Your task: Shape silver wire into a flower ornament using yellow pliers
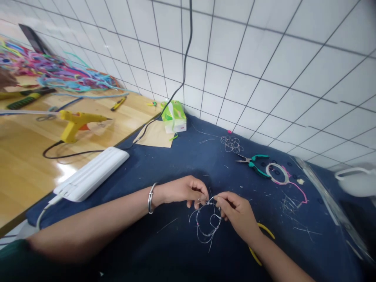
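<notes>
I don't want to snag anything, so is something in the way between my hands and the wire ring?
Nothing visible: your left hand and right hand pinch the wire ring at its far edge. The yellow handles lie right of it.

This looks like a craft workshop; the wooden table (126, 113) carries a yellow hot-glue gun (70, 122), a small utility knife (118, 103) and a heap of bright chenille stems (67, 76); the dark blue table (158, 164) beside it bears teal-handled needle-nose pliers (251, 160), a tangle of wire loops (232, 144) and scattered wire offcuts (289, 204); a thin wire ring (209, 235) sits in the person's fingers (202, 187); behind both tables rises a plain white tiled wall (229, 43) with dark joints, more workroom than lounge.
</notes>
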`<state>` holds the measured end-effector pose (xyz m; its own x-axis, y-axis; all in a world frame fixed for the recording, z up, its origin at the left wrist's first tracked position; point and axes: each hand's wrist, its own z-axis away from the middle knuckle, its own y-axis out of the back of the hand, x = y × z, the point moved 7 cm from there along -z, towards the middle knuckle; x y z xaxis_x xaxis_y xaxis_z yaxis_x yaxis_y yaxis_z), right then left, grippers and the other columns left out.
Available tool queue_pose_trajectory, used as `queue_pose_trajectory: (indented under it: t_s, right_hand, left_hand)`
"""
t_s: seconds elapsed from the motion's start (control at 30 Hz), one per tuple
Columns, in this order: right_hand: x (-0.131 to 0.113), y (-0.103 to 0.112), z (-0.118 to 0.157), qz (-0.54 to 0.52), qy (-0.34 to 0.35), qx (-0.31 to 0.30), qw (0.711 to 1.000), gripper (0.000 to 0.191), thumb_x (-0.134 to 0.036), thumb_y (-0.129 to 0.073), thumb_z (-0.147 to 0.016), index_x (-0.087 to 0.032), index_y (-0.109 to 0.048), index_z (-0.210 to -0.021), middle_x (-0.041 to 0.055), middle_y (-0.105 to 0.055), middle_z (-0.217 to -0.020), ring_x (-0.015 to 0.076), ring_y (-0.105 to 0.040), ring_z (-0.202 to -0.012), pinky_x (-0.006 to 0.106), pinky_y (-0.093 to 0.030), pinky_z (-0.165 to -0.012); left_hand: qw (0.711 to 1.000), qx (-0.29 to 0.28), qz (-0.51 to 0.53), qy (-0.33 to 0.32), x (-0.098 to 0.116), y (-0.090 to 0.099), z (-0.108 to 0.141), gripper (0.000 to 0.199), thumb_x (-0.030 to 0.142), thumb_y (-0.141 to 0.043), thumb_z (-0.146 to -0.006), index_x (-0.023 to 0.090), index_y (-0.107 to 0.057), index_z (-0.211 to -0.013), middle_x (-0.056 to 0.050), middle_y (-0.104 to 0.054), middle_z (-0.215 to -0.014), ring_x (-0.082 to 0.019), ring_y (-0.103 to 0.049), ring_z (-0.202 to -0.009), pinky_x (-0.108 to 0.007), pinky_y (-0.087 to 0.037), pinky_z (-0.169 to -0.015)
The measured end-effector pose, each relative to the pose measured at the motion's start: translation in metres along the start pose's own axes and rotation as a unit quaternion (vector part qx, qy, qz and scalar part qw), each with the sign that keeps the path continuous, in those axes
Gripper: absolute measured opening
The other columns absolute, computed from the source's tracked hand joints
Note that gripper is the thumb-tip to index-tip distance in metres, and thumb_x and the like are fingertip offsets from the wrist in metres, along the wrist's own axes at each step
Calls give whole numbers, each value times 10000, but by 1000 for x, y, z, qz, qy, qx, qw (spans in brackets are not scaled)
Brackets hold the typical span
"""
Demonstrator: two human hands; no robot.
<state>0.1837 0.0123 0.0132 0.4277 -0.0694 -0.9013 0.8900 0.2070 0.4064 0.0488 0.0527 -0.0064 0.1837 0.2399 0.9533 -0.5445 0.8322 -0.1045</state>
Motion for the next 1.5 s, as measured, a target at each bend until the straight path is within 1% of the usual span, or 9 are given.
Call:
queue_pose_trajectory:
  t_s: [0.13,0.27,0.4,0.63,0.73,0.87,1.0,1.23,1.5]
  right_hand:
    - [-7,5,4,13,9,32,999,210,-345,-491,-829,-185,-627,-809,-24,-564,-599,84,-517,-479,182,-436,-470]
    - [-12,9,10,34,27,65,997,213,-345,-492,-822,-188,-636,-823,-8,-595,-650,91,-532,-506,184,-431,-477]
    - [-16,11,14,55,47,92,993,210,-322,-486,-818,-185,-645,-814,-7,-603,-624,91,-517,-487,187,-414,-473]
    - [-15,16,11,83,65,134,985,221,-283,-459,-822,-188,-652,-771,1,-627,-655,111,-548,-554,198,-426,-523]
    - [-10,17,7,92,72,146,982,215,-263,-461,-816,-195,-655,-754,2,-629,-679,125,-564,-621,208,-431,-575]
    - [-2,16,1,96,69,143,983,189,-243,-478,-811,-204,-655,-757,-4,-626,-687,128,-567,-648,218,-431,-618]
    - [5,15,-5,93,58,130,985,164,-250,-495,-810,-211,-651,-784,-2,-628,-708,125,-567,-635,225,-440,-610]
    - [18,12,-9,44,25,104,993,209,-268,-503,-817,-217,-562,-1011,-18,-584,-669,105,-540,-549,216,-459,-541]
    - [14,12,-10,48,65,79,994,167,-255,-486,-828,-231,-600,-949,12,-601,-792,119,-549,-645,223,-462,-567]
  left_hand:
    - [1000,-20,4,-16,-1,-7,4,157,244,-579,-771,173,-661,-884,-44,-652,-844,-110,-598,-672,-175,-423,-514]
    - [999,-16,33,-30,-3,-14,6,178,260,-604,-758,166,-662,-898,-56,-658,-874,-123,-610,-711,-182,-439,-539]
    - [997,-23,72,-32,-2,-22,8,190,198,-581,-750,150,-662,-915,-70,-660,-914,-135,-620,-745,-187,-459,-568]
    - [990,-12,141,-30,2,-19,9,247,235,-530,-789,111,-636,-974,-128,-649,-971,-176,-639,-788,-215,-489,-588]
    - [991,-15,133,-21,0,-19,7,273,266,-579,-779,124,-615,-1010,-130,-641,-994,-185,-638,-814,-217,-490,-591]
    - [991,-4,131,-7,-6,-17,2,287,227,-644,-739,146,-600,-1011,-98,-637,-980,-197,-634,-858,-226,-493,-614]
    - [990,3,138,0,-11,-15,-1,258,201,-626,-751,153,-599,-1003,-83,-633,-962,-197,-632,-865,-226,-495,-611]
    - [987,16,159,22,-13,-9,-4,241,209,-617,-756,155,-604,-991,-87,-632,-993,-199,-631,-882,-233,-505,-633]
    - [982,34,187,23,-14,-6,-3,232,176,-605,-746,155,-605,-977,-76,-639,-964,-187,-630,-860,-254,-515,-655]
